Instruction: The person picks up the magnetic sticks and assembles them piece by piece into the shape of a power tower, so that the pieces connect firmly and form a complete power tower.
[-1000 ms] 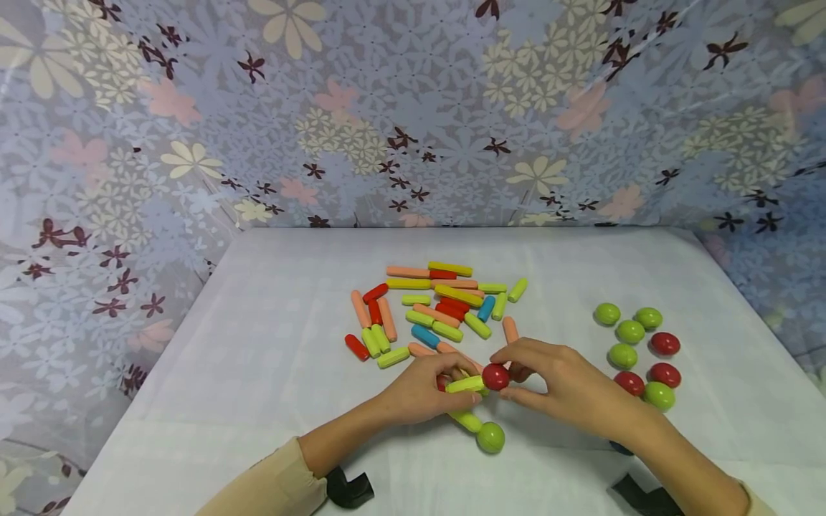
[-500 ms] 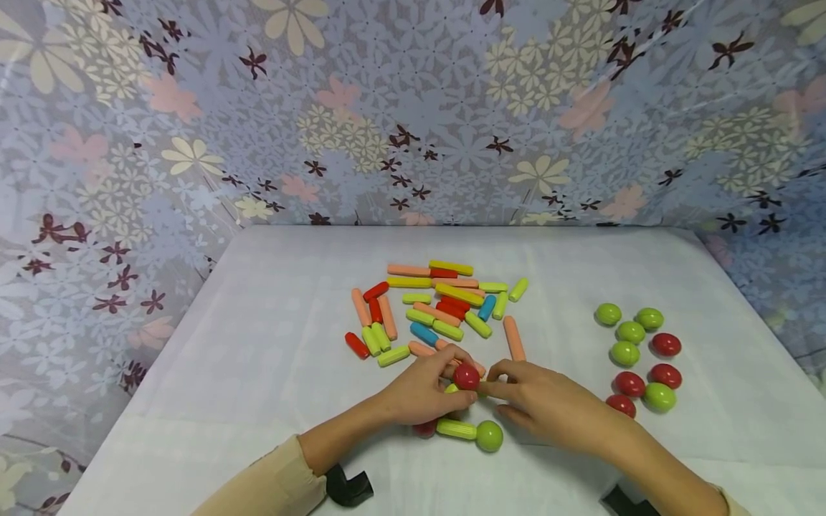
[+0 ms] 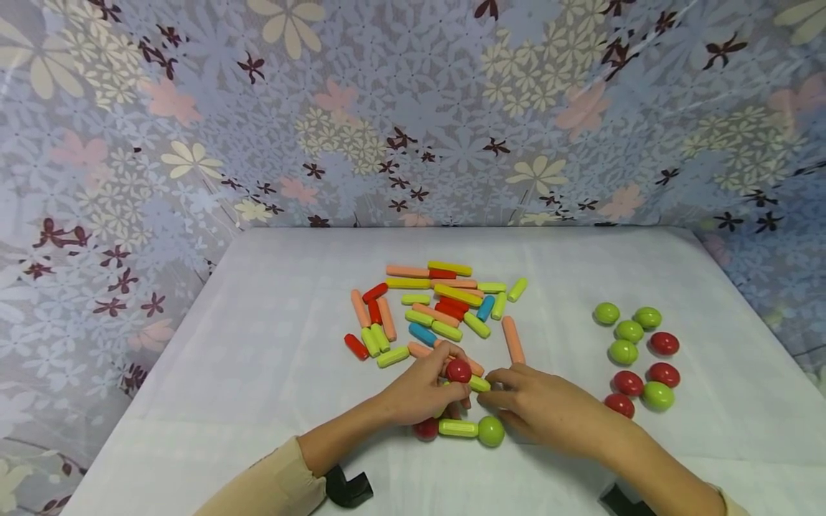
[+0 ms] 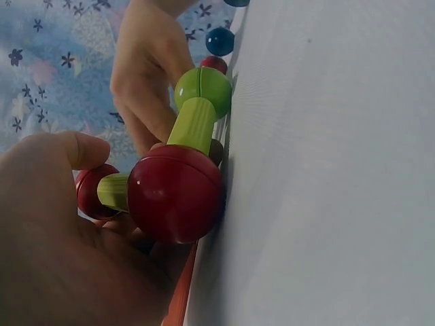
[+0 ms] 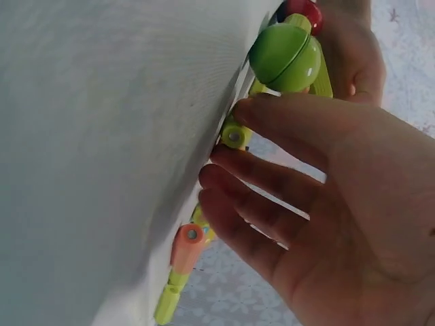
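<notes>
My left hand (image 3: 422,387) grips a ball-and-stick piece near the table, thumb and fingers around its upper red ball (image 3: 459,370). A short lime stick (image 4: 114,192) joins that ball to a lower red ball (image 4: 175,193). From there another lime stick (image 3: 457,428) runs along the cloth to a green ball (image 3: 491,431). On the right, my right hand (image 3: 542,405) pinches a loose lime stick (image 3: 480,383) by its end. Its round metal-dotted tip shows between thumb and forefinger in the right wrist view.
Beyond the hands lies a spread of loose sticks, among them red (image 3: 355,346), blue (image 3: 423,333), yellow (image 3: 408,284) and orange (image 3: 513,340) ones. Several red balls (image 3: 665,344) and green balls (image 3: 629,331) sit at the right. A flowered cloth (image 3: 413,115) hangs behind the table.
The red ball has moved left, out of the right fingers and into the left hand's hold. The piece has turned so its lower stick lies level, and the right hand has come to a loose lime stick.
</notes>
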`<action>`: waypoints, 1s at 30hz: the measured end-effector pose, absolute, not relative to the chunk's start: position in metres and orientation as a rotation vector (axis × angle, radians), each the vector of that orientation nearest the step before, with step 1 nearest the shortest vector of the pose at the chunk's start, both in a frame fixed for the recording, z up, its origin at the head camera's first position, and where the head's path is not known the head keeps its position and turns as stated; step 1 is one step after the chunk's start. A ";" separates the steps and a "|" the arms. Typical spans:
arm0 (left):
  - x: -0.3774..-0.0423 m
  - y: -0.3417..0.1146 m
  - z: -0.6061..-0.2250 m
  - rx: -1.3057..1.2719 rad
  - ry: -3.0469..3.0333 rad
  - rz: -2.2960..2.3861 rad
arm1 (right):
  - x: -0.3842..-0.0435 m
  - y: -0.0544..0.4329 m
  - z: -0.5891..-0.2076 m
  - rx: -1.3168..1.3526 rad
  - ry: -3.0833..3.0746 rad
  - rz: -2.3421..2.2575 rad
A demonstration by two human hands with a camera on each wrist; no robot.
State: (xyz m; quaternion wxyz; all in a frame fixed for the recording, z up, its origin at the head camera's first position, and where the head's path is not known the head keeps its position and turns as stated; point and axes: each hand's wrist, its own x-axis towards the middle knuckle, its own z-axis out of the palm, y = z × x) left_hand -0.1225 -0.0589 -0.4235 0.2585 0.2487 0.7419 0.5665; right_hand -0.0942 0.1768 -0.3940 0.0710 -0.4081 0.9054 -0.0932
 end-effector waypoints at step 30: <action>-0.123 -0.057 -0.422 0.619 2.028 1.570 | -0.093 0.173 -0.378 -0.805 2.751 -0.869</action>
